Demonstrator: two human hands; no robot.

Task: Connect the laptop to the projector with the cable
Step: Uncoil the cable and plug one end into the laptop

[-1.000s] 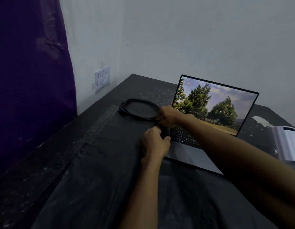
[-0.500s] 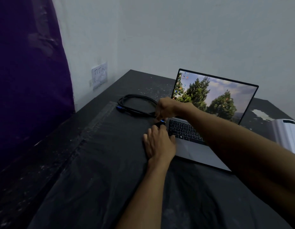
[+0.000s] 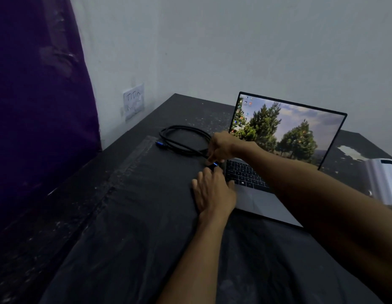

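An open grey laptop with a tree wallpaper stands on the black table. A black cable lies coiled to its left, one blue-tipped plug free on the table. My right hand pinches the cable's other blue plug right at the laptop's left edge. My left hand rests flat with fingers spread on the laptop's front left corner, just below that plug. The white projector sits at the right edge, partly cut off.
A white wall socket with scribbles is on the wall behind the table's left side. A purple curtain hangs at the left. A white torn patch marks the table behind the laptop.
My left hand went from a closed grip by the laptop's corner to lying flat on it. The plug's blue tip now shows under my right fingers. The view shifted slightly.
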